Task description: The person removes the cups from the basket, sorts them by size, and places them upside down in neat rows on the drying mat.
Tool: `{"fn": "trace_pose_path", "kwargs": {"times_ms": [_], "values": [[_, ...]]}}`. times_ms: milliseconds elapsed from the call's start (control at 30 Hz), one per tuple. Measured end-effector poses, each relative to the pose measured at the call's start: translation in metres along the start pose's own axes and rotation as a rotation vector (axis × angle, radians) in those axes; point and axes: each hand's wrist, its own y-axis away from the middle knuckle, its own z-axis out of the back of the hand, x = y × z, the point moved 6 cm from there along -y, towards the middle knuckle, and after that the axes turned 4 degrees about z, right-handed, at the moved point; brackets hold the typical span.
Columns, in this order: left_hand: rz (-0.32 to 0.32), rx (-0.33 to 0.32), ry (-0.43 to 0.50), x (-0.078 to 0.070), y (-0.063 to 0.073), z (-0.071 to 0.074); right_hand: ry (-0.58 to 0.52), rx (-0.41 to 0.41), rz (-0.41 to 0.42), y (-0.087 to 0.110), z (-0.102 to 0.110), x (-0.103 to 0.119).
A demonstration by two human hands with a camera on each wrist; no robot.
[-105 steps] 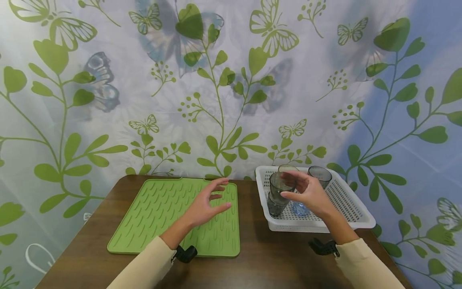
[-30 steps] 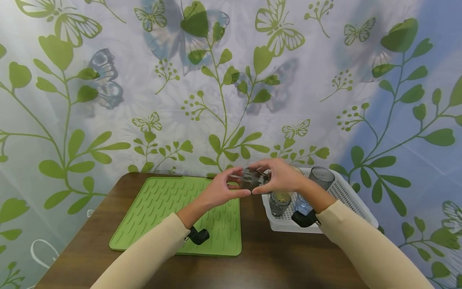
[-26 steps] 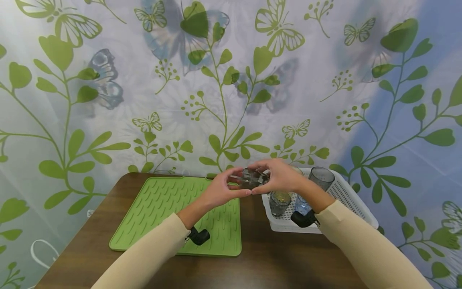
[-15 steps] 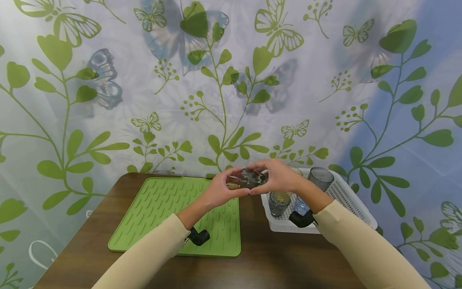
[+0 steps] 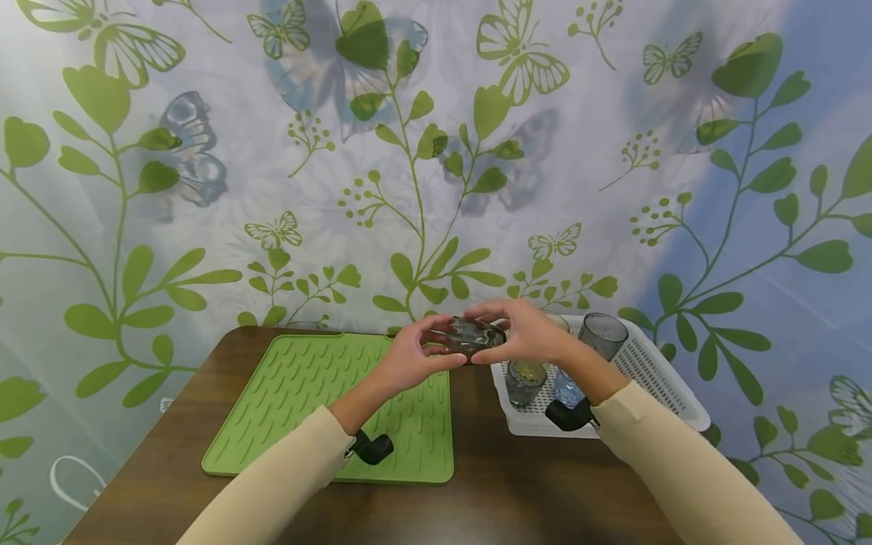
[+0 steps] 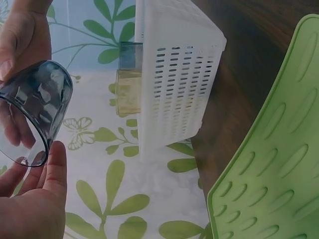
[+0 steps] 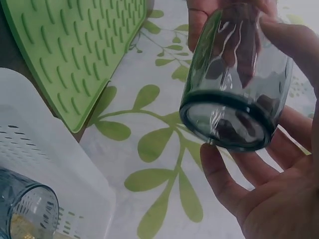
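A dark grey drinking glass (image 5: 474, 337) is held up on its side between my two hands, above the table between mat and basket. My left hand (image 5: 407, 359) holds its open end; in the left wrist view those fingers meet the glass's rim. At the base end, my right hand (image 5: 530, 333) curls thumb and fingers round the glass, as the right wrist view shows from below the thick base. Behind and below the right hand stands a white perforated basket (image 5: 691, 410) with a grey glass (image 5: 605, 334), another grey glass (image 5: 524, 387), a blue glass (image 5: 567, 389) and a yellowish glass (image 6: 129, 92).
A green ridged drying mat (image 5: 327, 409) lies on the brown wooden table (image 5: 531, 492), left of the basket and under the left forearm. A curtain (image 5: 436, 166) printed with leaves and butterflies hangs right behind the table. Each wrist carries a black camera.
Since the oldest frame, the grey glass has been lifted from the basket and moved left, and my left hand has come up to it. Over the last second the glass has turned slightly between the hands.
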Motion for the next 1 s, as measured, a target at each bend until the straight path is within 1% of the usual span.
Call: {"fn": "trace_pose_path", "kwargs": {"times_ms": [300,433,567,700,833,1000], "values": [[-0.024,-0.005,0.043,-0.002,0.002,0.002,-0.111,-0.066,-0.022,0.009,0.002,-0.013],[-0.044,-0.005,0.065,-0.003,0.004,0.003,-0.222,-0.115,-0.033,0.014,-0.002,-0.018],[-0.055,-0.004,0.069,-0.003,0.007,0.003,-0.366,-0.177,-0.044,0.021,-0.009,-0.024],[-0.058,-0.012,0.079,-0.002,0.009,0.005,-0.457,-0.223,-0.043,0.027,-0.016,-0.029],[-0.058,-0.024,0.095,-0.002,0.011,0.007,-0.493,-0.239,-0.046,0.030,-0.024,-0.033],[-0.056,-0.030,0.088,0.000,0.013,0.010,-0.547,-0.267,-0.060,0.032,-0.030,-0.032]]}}
